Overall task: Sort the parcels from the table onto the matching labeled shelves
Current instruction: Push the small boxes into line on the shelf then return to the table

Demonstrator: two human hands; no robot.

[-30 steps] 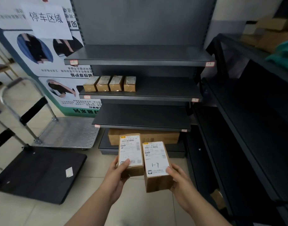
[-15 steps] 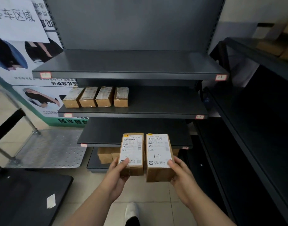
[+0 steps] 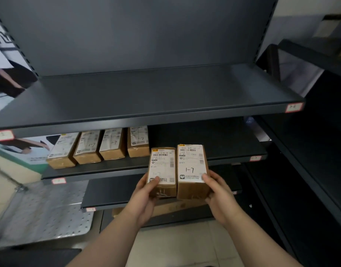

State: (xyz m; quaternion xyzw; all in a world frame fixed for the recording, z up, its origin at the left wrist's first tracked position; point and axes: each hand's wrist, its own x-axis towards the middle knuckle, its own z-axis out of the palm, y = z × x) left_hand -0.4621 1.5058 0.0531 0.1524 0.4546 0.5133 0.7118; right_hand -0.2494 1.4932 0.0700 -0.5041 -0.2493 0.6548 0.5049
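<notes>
Two small brown parcels with white labels are held side by side in front of the shelves. My left hand [image 3: 144, 197] grips the left parcel [image 3: 162, 168], its thumb on the label. My right hand [image 3: 218, 193] grips the right parcel [image 3: 191, 166], marked "1-7" by hand. Both parcels hover at the front edge of the second shelf [image 3: 223, 141], just right of a row of several like parcels [image 3: 100, 147], some also marked 1-7. A small tag [image 3: 255, 158] sits on that shelf's front edge.
The wide top shelf [image 3: 146, 97] is bare, with tags at its left and right ends. A lower shelf [image 3: 111, 191] and a large carton [image 3: 175, 206] lie below my hands. A metal cart platform [image 3: 40, 212] stands at the left. Another dark rack [image 3: 320, 151] runs along the right.
I have come closer to the shelves, which now fill the view. Both hands have carried the parcels up and forward, from floor level to the second shelf's front edge.
</notes>
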